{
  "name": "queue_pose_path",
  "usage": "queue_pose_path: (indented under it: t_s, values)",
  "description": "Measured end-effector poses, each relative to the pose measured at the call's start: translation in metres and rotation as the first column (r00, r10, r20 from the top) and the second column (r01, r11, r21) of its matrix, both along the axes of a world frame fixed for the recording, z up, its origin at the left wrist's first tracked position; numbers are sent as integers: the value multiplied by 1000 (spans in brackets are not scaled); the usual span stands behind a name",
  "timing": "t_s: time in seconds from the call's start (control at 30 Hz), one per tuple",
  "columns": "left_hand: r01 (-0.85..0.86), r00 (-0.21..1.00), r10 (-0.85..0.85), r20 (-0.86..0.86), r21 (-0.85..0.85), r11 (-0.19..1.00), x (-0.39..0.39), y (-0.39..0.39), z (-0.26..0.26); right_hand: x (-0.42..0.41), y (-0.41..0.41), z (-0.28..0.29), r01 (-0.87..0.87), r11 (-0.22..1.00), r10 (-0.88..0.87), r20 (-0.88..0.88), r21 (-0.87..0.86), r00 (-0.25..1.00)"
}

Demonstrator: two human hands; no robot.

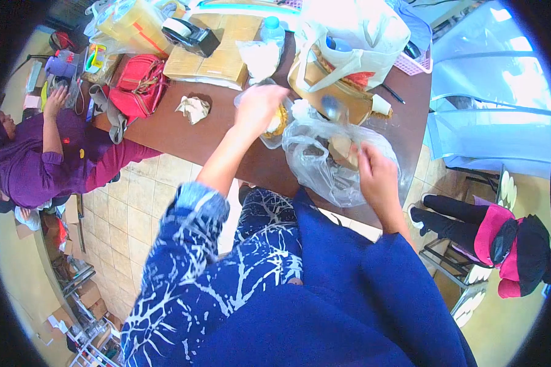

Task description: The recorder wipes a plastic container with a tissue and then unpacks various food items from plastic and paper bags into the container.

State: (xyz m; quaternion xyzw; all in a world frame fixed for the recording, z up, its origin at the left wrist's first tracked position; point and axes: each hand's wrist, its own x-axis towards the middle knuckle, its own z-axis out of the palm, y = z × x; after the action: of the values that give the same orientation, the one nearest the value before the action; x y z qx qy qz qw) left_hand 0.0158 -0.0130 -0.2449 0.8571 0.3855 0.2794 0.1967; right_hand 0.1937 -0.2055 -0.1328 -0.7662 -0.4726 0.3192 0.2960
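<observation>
My left hand [260, 110] is over a clear plastic food container [271, 141] that holds yellowish-brown food. Blur hides what its fingertips touch. My right hand [377, 172] has its fingers curled in above a crumpled clear plastic bag [319, 167]. A motion-blurred spoon [333, 107] extends up and left from these fingers, its handle barely visible. Within the bag's folds shows a beige item [342, 149], partly covered. Between both hands is a small white clump [303, 110], too blurred to identify. The brown table [229, 142] lies beneath all of this.
A white tote bag [367, 27] stands at the back. Left of it are a water bottle [272, 31], a tape dispenser [190, 36] on cardboard [232, 36], crumpled paper [193, 110] and a red pouch [140, 85]. People are at left [41, 147] and right [505, 247].
</observation>
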Motion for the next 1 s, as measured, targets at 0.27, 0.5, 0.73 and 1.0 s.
queue_pose_path:
  t_s: [0.27, 0.5, 0.73, 1.0]
  values:
    - [-57, 649, 54, -759, 22, 998, 99, -15, -34, 36, -19, -88, 58, 972, 39, 402, -228, 915]
    - [8, 906, -32, -423, -59, 998, 71, -32, 5, 35, -20, -67, 159, 976, -156, 31, -152, 987]
    - [580, 669, 462, 582, -798, 164, 37, -59, 7, -9, 8, -65, 91, 988, -121, -266, -123, 956]
    - [251, 679, 491, 546, -801, 544, -4, -61, 14, -47, 19, -51, -99, 985, 34, -410, -139, 911]
